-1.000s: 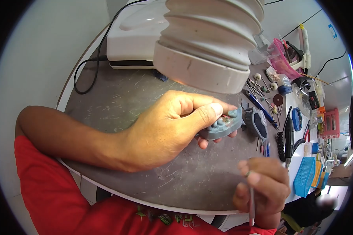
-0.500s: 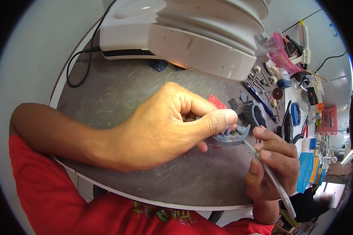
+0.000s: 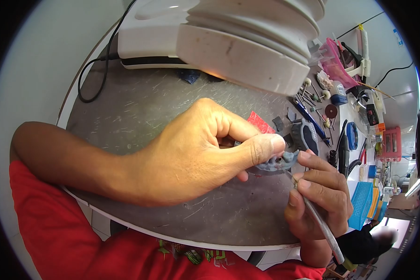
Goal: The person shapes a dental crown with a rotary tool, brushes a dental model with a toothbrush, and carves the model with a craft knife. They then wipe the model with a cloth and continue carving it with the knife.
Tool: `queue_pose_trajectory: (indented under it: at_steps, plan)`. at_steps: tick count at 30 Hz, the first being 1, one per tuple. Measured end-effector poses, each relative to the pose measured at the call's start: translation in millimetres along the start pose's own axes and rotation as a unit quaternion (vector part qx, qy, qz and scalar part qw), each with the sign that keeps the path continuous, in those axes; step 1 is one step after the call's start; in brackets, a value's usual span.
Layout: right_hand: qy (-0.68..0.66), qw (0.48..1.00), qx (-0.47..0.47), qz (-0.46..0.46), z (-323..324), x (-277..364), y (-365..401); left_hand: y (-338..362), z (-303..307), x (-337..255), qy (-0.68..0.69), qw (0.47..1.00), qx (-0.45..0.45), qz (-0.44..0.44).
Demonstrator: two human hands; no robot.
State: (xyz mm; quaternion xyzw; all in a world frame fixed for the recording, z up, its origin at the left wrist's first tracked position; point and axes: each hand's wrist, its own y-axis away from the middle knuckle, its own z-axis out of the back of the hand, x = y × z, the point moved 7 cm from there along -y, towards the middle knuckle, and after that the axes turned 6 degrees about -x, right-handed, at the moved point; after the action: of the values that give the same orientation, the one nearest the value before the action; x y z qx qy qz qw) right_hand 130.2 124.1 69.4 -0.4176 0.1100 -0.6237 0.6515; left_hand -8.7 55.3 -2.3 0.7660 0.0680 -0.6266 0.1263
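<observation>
My left hand [image 3: 205,147] is closed around a blue-grey dental model [image 3: 279,165], its thumb lying across the top of the tooth row and hiding the left part. A small dark hole shows among the teeth. Pinched in my right hand [image 3: 325,193] is a slim metal dental carver [image 3: 323,224] with a roughened handle. The carver's thin tip meets the model's lower front edge, and the right index fingertip is at the model's right end. Behind the left hand, a red textured piece [image 3: 260,122] lies on the table.
A second grey dental model [image 3: 306,135] stands behind my right hand, near a blue pen [image 3: 309,114] and several mounted burs. A white ribbed hood [image 3: 247,60] overhangs the back of the table [image 3: 140,107]. At the right are a blue basket [image 3: 360,205] and a person in dark clothing.
My right hand has moved left, bringing the carver's tip from the model's right end inward along its lower edge. The model has tilted slightly; my left hand has barely moved.
</observation>
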Motion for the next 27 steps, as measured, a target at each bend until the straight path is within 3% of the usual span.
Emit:
queue_pose_trajectory:
  at_steps: [27]
  plan:
    - [-0.006,1.000,-0.002,0.003,-0.6,-0.3,-1.2,-0.4,0.7,1.0,0.015,1.000,-0.014,0.003]
